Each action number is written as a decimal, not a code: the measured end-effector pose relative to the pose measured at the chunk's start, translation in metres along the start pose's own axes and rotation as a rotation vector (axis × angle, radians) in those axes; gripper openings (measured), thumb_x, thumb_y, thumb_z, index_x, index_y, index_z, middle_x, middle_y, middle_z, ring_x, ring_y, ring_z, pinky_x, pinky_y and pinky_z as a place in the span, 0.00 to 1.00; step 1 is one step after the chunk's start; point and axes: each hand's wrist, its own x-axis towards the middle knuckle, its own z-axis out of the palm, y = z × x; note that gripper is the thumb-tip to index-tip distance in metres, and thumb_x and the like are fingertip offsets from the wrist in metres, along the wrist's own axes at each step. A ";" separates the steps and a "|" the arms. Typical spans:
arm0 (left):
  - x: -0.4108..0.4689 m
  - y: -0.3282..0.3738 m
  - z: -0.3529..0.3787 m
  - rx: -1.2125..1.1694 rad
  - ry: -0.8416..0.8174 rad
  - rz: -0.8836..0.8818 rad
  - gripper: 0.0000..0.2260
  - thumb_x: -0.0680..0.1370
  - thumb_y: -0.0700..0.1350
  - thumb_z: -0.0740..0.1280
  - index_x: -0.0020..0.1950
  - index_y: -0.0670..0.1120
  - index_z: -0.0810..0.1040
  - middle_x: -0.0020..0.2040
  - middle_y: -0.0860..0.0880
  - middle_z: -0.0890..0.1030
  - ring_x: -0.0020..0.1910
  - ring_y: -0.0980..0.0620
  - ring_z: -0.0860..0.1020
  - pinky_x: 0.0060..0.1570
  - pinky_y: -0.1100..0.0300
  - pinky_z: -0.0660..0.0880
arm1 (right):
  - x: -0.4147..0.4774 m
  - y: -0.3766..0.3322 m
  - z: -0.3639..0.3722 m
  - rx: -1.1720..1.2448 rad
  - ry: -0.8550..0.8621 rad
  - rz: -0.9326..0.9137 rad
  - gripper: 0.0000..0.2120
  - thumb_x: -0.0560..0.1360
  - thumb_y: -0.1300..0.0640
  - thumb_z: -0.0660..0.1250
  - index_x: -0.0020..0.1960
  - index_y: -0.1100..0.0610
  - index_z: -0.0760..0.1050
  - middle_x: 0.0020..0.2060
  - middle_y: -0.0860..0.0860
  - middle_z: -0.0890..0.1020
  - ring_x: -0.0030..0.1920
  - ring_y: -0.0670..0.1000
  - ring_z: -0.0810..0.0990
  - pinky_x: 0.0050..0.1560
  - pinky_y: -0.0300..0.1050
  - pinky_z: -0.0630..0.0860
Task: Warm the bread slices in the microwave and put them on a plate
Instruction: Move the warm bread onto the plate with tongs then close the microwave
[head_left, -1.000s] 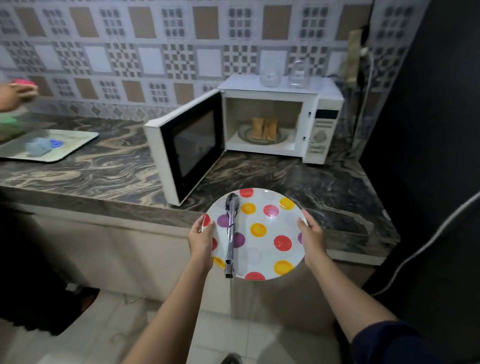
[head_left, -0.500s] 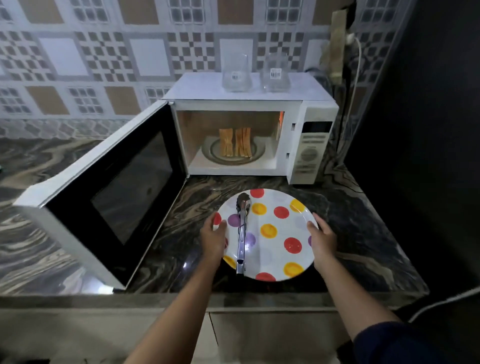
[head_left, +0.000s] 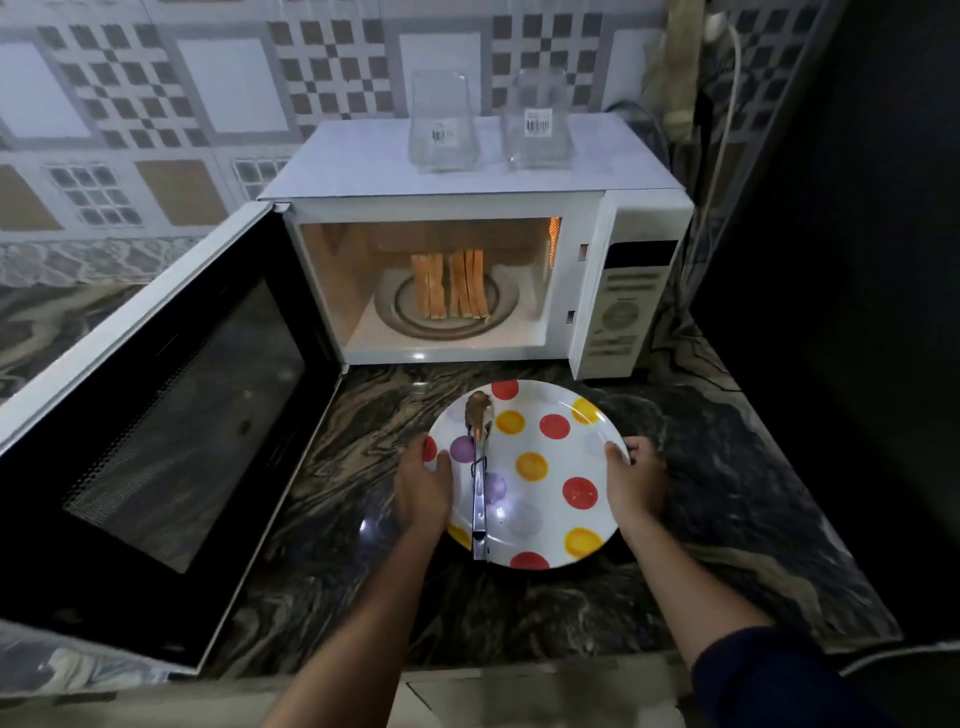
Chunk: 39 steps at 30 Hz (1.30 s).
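Observation:
A white plate (head_left: 550, 457) with coloured dots is over the dark marble counter, just in front of the microwave (head_left: 467, 171). My left hand (head_left: 422, 483) grips its left rim and my right hand (head_left: 635, 480) grips its right rim. Metal tongs (head_left: 479, 467) lie on the plate's left half, pointing away from me. Inside the lit microwave, several bread slices (head_left: 451, 285) stand upright on the glass turntable. The microwave door (head_left: 145, 415) is swung wide open to the left.
Two clear glass containers (head_left: 441, 124) (head_left: 537, 122) stand on top of the microwave. A power cable (head_left: 719, 130) runs down the tiled wall at the right. Dark marble counter (head_left: 753, 493) stretches right of the plate, up to a black wall.
I have stepped closer to the counter. The plate with the tongs has moved forward from beyond the counter edge to a spot over the counter in front of the microwave.

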 end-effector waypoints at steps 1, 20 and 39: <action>0.002 0.000 0.001 0.033 0.004 0.018 0.18 0.77 0.42 0.64 0.67 0.43 0.71 0.64 0.41 0.75 0.63 0.43 0.73 0.62 0.55 0.67 | 0.002 0.000 0.000 -0.022 0.001 -0.011 0.05 0.77 0.54 0.62 0.44 0.55 0.70 0.36 0.50 0.75 0.38 0.53 0.74 0.38 0.43 0.68; -0.008 0.002 0.002 0.239 -0.024 0.086 0.17 0.77 0.44 0.64 0.66 0.42 0.73 0.62 0.38 0.73 0.59 0.39 0.74 0.58 0.51 0.71 | 0.019 -0.003 -0.007 -0.334 -0.073 -0.079 0.08 0.77 0.63 0.61 0.53 0.65 0.75 0.54 0.63 0.77 0.56 0.62 0.74 0.55 0.52 0.73; -0.008 0.001 -0.006 0.188 -0.083 0.109 0.12 0.75 0.37 0.66 0.57 0.36 0.79 0.59 0.36 0.74 0.58 0.41 0.73 0.57 0.59 0.67 | -0.044 -0.061 0.045 -0.577 -0.636 -0.388 0.13 0.70 0.39 0.64 0.40 0.47 0.69 0.41 0.51 0.76 0.40 0.54 0.77 0.33 0.43 0.69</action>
